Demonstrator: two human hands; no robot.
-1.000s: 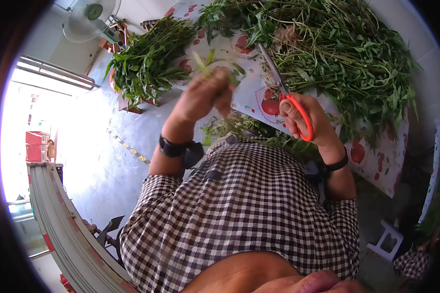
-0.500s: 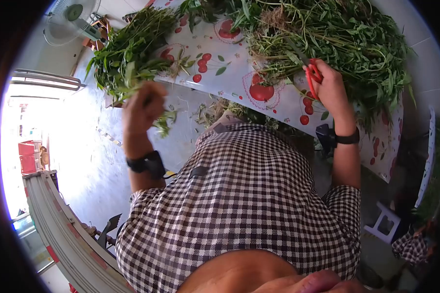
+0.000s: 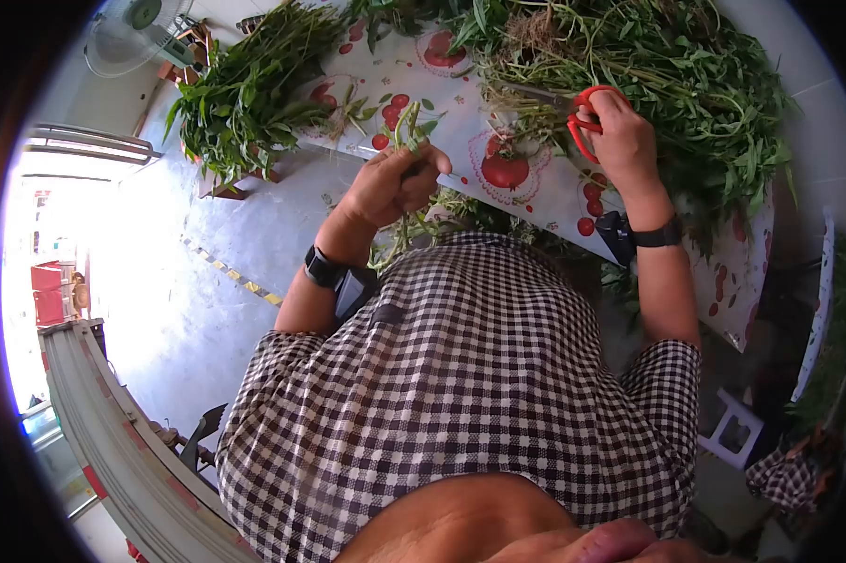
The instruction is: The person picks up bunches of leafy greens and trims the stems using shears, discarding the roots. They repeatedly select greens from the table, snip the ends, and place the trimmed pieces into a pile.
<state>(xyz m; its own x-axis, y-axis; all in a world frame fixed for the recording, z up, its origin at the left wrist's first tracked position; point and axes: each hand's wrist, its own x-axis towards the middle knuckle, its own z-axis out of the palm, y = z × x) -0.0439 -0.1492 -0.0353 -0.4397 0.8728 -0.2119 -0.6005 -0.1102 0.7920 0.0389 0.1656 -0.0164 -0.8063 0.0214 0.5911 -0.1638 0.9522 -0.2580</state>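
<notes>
My left hand (image 3: 395,183) is closed round a few green stems (image 3: 408,127) in front of the table edge; their upper ends stick up past the fingers and leafy parts hang below. My right hand (image 3: 620,141) grips red-handled scissors (image 3: 577,127), whose blades point left over the cut plants. A large heap of leafy stalks (image 3: 667,84) covers the right part of the table (image 3: 451,122), with roots showing near its top. Another leafy bundle (image 3: 254,98) lies at the left end. Small stem pieces (image 3: 351,114) rest beside that bundle.
A fan (image 3: 140,33) stands at the upper left. Plant scraps (image 3: 484,214) lie below the table edge. At the lower right is a light plastic stool (image 3: 732,430). A long metal-and-glass frame (image 3: 128,427) runs along the lower left.
My left hand has moved right from beside the left bundle, now with stems in it. My right hand has shifted slightly up, and the scissors have turned so their blades point left.
</notes>
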